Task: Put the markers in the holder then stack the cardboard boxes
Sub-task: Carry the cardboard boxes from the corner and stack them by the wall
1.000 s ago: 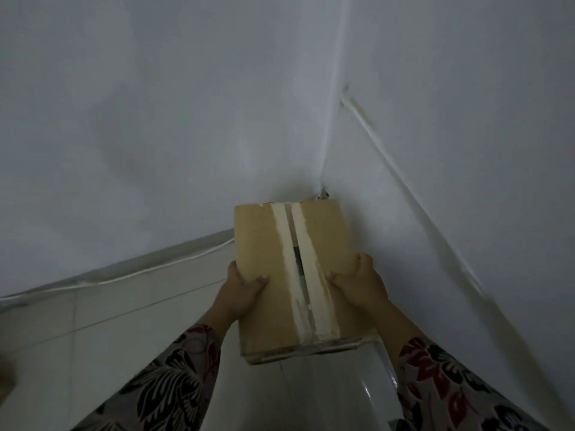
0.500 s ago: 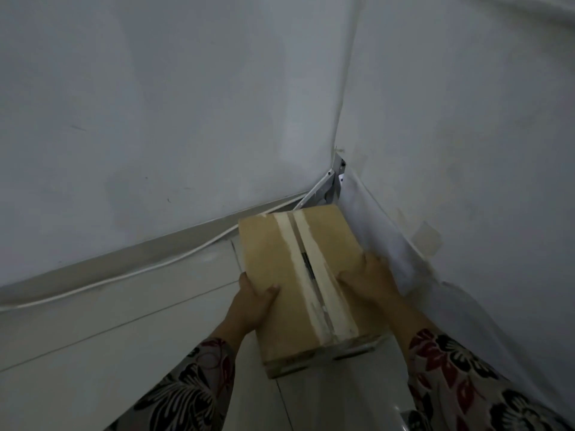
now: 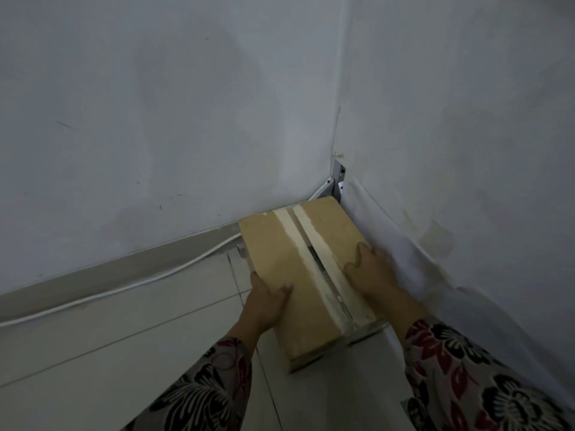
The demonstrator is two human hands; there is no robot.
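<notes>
Cardboard box (image 3: 289, 275) sits at the far right corner of the white tiled surface (image 3: 109, 353), its far end close to the metal bracket (image 3: 337, 178) where the two walls meet. Your left hand (image 3: 264, 303) clasps the box's left edge, thumb on top. Your right hand (image 3: 373, 275) lies spread on the lid beside the taped seam (image 3: 314, 259). A white cable (image 3: 124, 286) runs along the surface's far edge.
</notes>
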